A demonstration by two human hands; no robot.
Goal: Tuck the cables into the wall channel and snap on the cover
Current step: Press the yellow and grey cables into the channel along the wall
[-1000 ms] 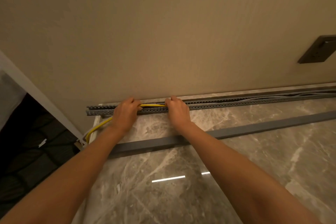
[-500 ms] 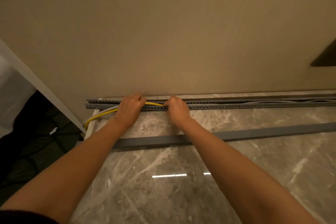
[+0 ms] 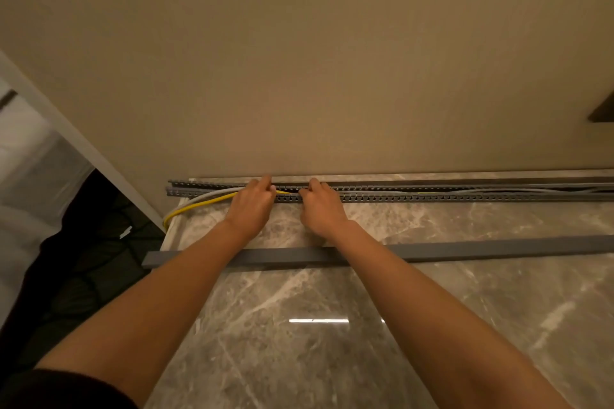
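Note:
A grey slotted wall channel [image 3: 432,197] runs along the foot of the beige wall, open on top. A yellow cable [image 3: 202,204] and a pale grey cable [image 3: 212,194] come from the left floor edge and enter the channel. My left hand [image 3: 254,206] pinches the yellow cable at the channel's front rail. My right hand [image 3: 319,207] rests just to its right, fingertips curled on the cables at the same rail. More grey cables [image 3: 498,191] lie inside the channel farther right. The long grey cover [image 3: 465,249] lies flat on the floor behind my wrists, parallel to the channel.
The marble floor [image 3: 315,342] is glossy and ends at a left edge, beyond which sit dark bags [image 3: 83,259] and white fabric. A dark wall plate [image 3: 603,111] is at the right edge of the wall.
My left hand slid slightly right along the channel, closing toward my right hand, with the cables pushed lower against the rail. The camera view shifted a little.

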